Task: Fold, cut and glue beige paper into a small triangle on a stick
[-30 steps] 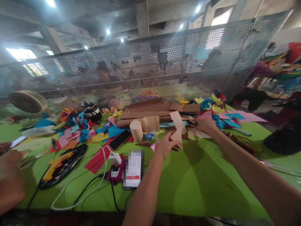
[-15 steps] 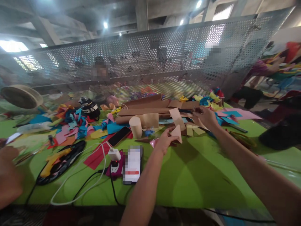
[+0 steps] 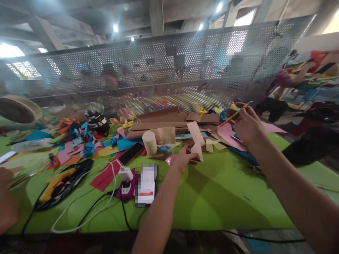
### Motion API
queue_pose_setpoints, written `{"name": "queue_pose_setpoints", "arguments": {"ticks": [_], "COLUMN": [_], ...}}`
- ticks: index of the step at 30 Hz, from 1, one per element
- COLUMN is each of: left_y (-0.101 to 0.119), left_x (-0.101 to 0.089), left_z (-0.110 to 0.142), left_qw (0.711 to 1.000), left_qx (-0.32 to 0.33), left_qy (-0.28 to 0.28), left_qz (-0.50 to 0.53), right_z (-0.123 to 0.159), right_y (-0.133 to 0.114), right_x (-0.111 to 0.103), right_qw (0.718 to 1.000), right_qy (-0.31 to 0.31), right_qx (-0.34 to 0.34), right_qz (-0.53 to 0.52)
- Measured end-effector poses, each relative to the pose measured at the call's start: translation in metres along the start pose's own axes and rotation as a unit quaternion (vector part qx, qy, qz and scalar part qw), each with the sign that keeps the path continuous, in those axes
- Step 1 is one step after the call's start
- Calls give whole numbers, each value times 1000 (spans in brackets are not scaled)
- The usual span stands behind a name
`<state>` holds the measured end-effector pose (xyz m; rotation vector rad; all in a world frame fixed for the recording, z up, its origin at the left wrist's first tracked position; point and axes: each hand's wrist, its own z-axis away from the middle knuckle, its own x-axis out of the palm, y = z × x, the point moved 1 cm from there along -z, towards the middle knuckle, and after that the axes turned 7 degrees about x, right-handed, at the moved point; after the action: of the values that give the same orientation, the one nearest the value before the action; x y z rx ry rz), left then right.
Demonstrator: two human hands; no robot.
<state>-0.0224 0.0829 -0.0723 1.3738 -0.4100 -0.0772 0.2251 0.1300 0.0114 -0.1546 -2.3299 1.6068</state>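
Observation:
My left hand [image 3: 184, 157] is closed on a folded beige paper strip [image 3: 197, 151] just above the green table, thumb and fingers pinching its lower part. A longer piece of the same pale paper [image 3: 195, 133] rises behind it. My right hand [image 3: 247, 123] is raised at the right over the table's far side. Between its fingers is a thin yellowish-brown stick [image 3: 231, 118] with a grey end, like a pencil; its exact kind is unclear. Pink paper [image 3: 228, 135] lies below this hand. Small yellowish paper pieces [image 3: 209, 146] rest between the two hands.
A beige paper roll [image 3: 149, 143] stands left of my left hand. A lit phone [image 3: 146, 185], a dark phone [image 3: 131, 153] and a charger [image 3: 125, 174] with cables lie nearby. Brown sheets [image 3: 161, 116] and coloured scraps line the back. Another person's hand [image 3: 6, 201] is at far left.
My right hand has lifted from the brown paper pile and moved right, with the thin stick now showing in it. My left hand keeps hold of the paper strip in about the same place.

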Motion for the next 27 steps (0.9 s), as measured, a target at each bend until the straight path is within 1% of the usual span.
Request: {"name": "queue_pose_setpoints", "arguments": {"ticks": [3,6,9,12,15,18,21,24,27], "left_y": [0,1,1,-2,-8,-15,-23,-28,-33], "left_x": [0,3,8,14,20,28,36,40,38], "left_z": [0,1,3,6,9,9,7,8,15], "left_qw": [1000,1000,999,998,998,999,999,999,998], "left_qx": [0,-3,-7,-13,-15,-13,-12,-26,-36], "left_qy": [-3,-12,-21,-35,-54,-48,-41,-44,-44], "left_qz": [-4,-10,-23,-40,-39,-19,-7,-10,2], "right_z": [20,52,88,116,133,141,145,149,156], "right_y": [-8,-10,-3,12,30,44,48,48,51], "right_x": [-3,-4,-4,-3,-2,0,0,-4,-10], "right_qw": [997,986,975,964,963,962,961,955,945], "right_qy": [-36,-83,-119,-151,-162,-175,-184,-196,-203], "right_qx": [57,116,151,177,168,147,99,44,55], "right_qz": [34,81,108,128,132,150,182,220,252]}}
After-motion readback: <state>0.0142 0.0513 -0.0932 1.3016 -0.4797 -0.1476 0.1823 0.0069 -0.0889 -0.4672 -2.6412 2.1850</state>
